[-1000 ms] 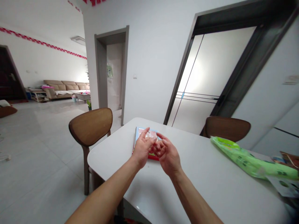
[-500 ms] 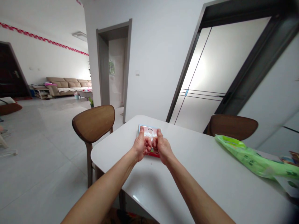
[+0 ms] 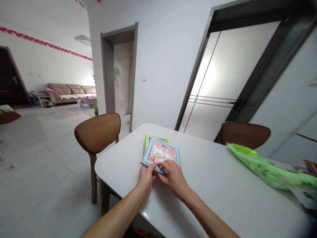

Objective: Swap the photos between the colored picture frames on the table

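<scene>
A light blue photo frame with a pink and white picture lies tilted and slightly turned on top of a lime-green frame. Only the far and left parts of the green frame show. My left hand pinches the near edge of the blue frame, thumb on top and fingers below. On the same edge, further right, my right hand has its fingers curled over the top and its thumb low at the front. The undersides of both grips are hidden.
The frames rest on a white table with rounded corners. A green plastic bag lies along its right side. One wooden chair stands at the left, another chair at the far right side.
Both hands, earlier curled with thumbs up over the stack, have come down and nearer to me, onto the blue frame's near edge. That frame has shifted towards me, uncovering the green one.
</scene>
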